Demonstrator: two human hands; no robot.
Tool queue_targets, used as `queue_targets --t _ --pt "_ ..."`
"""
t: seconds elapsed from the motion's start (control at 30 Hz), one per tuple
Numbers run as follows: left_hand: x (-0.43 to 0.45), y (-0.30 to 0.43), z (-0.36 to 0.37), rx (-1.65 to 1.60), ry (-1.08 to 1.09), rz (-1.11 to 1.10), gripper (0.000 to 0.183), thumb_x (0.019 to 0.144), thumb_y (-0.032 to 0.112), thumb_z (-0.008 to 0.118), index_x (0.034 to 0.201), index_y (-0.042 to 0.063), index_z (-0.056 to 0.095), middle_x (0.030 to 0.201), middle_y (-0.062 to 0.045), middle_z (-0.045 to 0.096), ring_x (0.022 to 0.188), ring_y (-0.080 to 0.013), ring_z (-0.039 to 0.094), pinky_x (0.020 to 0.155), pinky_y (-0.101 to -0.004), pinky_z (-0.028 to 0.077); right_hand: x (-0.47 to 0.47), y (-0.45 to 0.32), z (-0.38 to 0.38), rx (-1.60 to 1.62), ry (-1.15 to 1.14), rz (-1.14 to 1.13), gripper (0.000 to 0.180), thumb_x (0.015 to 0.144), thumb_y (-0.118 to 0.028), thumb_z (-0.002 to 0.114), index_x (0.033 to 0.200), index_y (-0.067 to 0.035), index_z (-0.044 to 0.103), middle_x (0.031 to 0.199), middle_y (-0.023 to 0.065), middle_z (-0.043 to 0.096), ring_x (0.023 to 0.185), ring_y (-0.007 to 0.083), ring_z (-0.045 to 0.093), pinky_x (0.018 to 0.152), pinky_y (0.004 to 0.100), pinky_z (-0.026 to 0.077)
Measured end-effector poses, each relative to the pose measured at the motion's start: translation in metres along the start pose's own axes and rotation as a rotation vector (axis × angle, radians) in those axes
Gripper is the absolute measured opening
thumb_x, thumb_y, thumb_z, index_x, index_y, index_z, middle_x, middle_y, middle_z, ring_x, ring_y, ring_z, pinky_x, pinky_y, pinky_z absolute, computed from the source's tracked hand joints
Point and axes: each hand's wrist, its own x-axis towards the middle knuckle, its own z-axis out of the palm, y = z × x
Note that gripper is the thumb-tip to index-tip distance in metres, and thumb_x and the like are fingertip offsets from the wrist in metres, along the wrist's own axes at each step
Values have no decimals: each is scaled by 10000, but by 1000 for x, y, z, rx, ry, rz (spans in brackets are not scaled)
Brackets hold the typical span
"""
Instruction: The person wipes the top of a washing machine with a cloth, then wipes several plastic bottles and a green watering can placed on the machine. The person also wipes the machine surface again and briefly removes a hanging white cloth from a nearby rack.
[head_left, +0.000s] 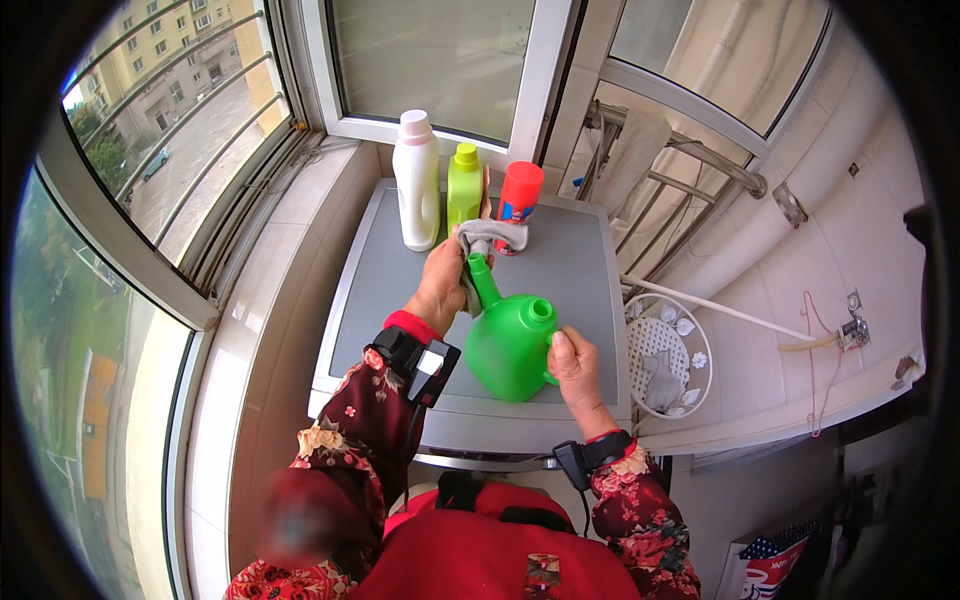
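Observation:
A green plastic watering can (506, 349) is held above the grey top of a washing machine (367, 315), its spout pointing away from me. My right hand (574, 364) grips its handle on the right side. My left hand (442, 281) holds a grey cloth (491, 232) at the spout's tip; part of the cloth hangs down behind the spout. Behind the cloth stand a white plastic bottle (416, 187), a yellow-green bottle (465, 184) with a yellow-green cap, and a red spray can (521, 191), its lower part partly hidden by the cloth.
A white plastic basket (703, 337) with a grey cloth inside is right of the machine, below a pale pole (720, 306). A tap (853, 331) with a hose and a pink hanger (814, 375) are at the wall. A tiled window ledge (259, 300) runs along the left.

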Motion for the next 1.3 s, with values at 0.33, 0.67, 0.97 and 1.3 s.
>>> queue_targets --t 0.33,0.67,0.97,1.3 --pt "-53 -10 -4 569 -326 577 496 951 173 478 1403 39 324 1361 -104 422 1220 -174 417 1016 -288 330 -3 -10 5 55 20 39 397 945 -333 515 662 -93 374 553 -51 353 474 39 314 420 227 262" --pt "-17 -27 17 872 98 691 274 817 152 660 1022 -8 575 771 -133 650 691 -178 626 652 -316 500 -2 -9 6 -24 52 15 389 946 -323 510 666 -85 385 551 -41 357 472 45 328 417 229 273" --pt "13 -7 3 268 -290 177 281 932 235 531 1044 -11 607 946 -52 654 806 -134 601 749 -275 483 -2 -1 3 -61 42 -12 391 941 -337 511 676 -56 446 562 -21 407 506 69 375 454 264 331" --pt "-18 -29 -1 585 -103 501 343 985 249 441 1248 30 469 1060 -23 560 899 -105 519 785 -245 426 6 -7 5 -105 48 -143 390 940 -395 489 937 -18 588 656 11 507 649 72 456 557 288 413"
